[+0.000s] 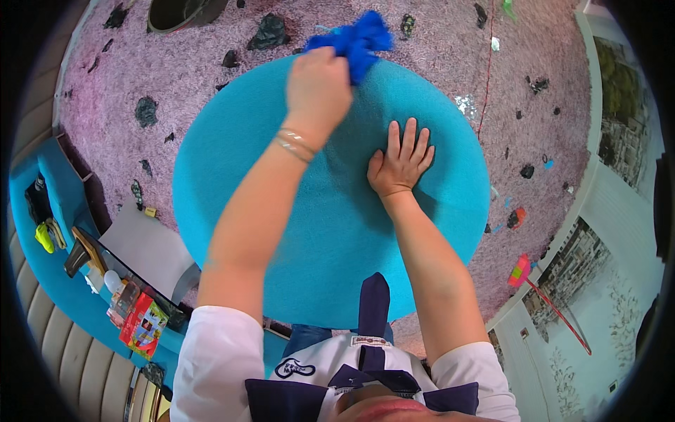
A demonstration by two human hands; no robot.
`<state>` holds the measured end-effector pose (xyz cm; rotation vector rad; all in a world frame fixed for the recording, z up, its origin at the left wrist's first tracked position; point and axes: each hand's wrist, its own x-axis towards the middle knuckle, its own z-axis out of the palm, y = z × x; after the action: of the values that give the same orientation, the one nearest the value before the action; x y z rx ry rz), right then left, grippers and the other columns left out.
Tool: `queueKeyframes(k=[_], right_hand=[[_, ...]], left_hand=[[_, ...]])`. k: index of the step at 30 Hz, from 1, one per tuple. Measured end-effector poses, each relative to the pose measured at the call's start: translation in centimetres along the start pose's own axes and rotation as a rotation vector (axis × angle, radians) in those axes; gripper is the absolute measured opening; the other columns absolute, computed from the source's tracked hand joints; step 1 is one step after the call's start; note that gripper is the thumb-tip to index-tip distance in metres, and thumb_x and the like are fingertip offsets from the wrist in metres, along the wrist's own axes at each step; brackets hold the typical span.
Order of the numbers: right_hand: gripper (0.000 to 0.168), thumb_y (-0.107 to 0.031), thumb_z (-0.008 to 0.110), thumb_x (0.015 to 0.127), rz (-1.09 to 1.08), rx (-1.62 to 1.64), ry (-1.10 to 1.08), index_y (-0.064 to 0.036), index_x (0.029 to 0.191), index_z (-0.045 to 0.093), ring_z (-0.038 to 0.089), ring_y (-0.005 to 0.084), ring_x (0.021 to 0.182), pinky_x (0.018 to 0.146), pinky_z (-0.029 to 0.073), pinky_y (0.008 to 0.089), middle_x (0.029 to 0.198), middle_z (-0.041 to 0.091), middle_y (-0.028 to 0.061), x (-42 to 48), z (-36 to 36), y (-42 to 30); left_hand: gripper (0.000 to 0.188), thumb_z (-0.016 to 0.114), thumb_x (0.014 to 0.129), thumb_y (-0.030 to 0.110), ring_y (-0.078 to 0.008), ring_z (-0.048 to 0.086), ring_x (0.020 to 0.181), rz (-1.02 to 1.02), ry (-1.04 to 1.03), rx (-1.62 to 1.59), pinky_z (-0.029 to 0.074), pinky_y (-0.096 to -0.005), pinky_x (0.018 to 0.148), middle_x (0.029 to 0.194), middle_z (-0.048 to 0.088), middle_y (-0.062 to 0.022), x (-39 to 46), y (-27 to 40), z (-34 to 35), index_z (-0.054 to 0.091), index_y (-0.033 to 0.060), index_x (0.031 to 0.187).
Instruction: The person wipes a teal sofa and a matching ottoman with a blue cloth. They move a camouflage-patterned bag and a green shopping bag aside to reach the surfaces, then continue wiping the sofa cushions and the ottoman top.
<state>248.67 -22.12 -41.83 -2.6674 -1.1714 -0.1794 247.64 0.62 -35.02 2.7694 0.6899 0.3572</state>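
A bright blue cloth (pixel 361 45) is bunched in my left hand (pixel 319 84), which is slightly blurred. The cloth lies over the far edge of a round turquoise fabric-covered ottoman (pixel 237 174), and part of it hangs out past that edge. Bands circle my left wrist. My right hand (pixel 401 158) rests palm down on the ottoman's right half, fingers spread and holding nothing. A dark shadow falls on the fabric around it.
Black scraps (pixel 269 32) litter the pink shaggy carpet (pixel 174 68). A dark bin (pixel 182 13) stands far left. A turquoise sofa (pixel 63 269) bears a red packet (pixel 141 324). Near the right wall lies a red-handled tool with a pink head (pixel 520 271). A thin red cord (pixel 486 89) crosses the floor.
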Motion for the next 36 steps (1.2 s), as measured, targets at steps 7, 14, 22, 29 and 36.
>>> queueKeyframes(k=[7,14,22,29,36], right_hand=[[0.063,-0.037,0.045,0.089,0.022,0.014,0.017,-0.022,0.15,0.04,0.021,0.0371,0.147,0.114,0.012,0.0594,0.16,0.028,0.01,-0.2,0.5,0.0],[0.059,-0.038,0.041,0.091,0.044,-0.012,0.017,-0.021,0.148,0.042,0.026,0.0374,0.145,0.114,0.014,0.0585,0.158,0.033,0.0109,-0.3,0.2,-0.3],[0.058,-0.031,0.047,0.088,0.038,-0.004,0.044,-0.017,0.144,0.049,0.029,0.0389,0.144,0.114,0.017,0.0594,0.156,0.036,0.013,0.5,-0.8,-0.6],[0.058,-0.027,0.051,0.086,0.037,-0.023,0.082,-0.016,0.143,0.05,0.032,0.0394,0.142,0.115,0.019,0.0586,0.155,0.039,0.0118,1.2,-1.9,-1.3],[0.057,-0.029,0.056,0.09,-0.012,0.095,0.095,-0.008,0.142,0.047,0.033,0.0434,0.14,0.113,0.024,0.0589,0.153,0.038,0.0187,-1.5,-3.0,-7.8]], left_hand=[[0.026,0.07,0.078,0.029,-0.0345,0.061,0.095,-0.384,-0.082,0.264,0.047,-0.0503,0.084,0.095,0.061,-0.0145,-4.7,-6.3,-4.3,0.067,0.003,0.081],[0.028,0.069,0.068,0.024,-0.032,0.048,0.125,0.003,-0.001,0.017,0.035,-0.0546,0.1,0.125,0.06,-0.0124,-2.1,5.1,1.1,0.071,0.0106,0.092],[0.028,0.075,0.069,0.021,-0.0321,0.057,0.096,0.024,-0.024,-0.016,0.05,-0.0432,0.081,0.101,0.058,-0.01,-3.3,0.7,-0.3,0.068,0.0106,0.094],[0.024,0.067,0.081,0.029,-0.0362,0.059,0.084,-0.185,0.03,0.099,0.054,-0.0452,0.072,0.094,0.058,-0.0149,-13.3,-6.7,-4.9,0.07,0.0073,0.091],[0.029,0.072,0.078,0.032,-0.0378,0.056,0.092,-0.508,-0.095,0.145,0.053,-0.0456,0.072,0.1,0.055,-0.0175,-26.9,-7.5,-10.2,0.069,0.0076,0.094]])
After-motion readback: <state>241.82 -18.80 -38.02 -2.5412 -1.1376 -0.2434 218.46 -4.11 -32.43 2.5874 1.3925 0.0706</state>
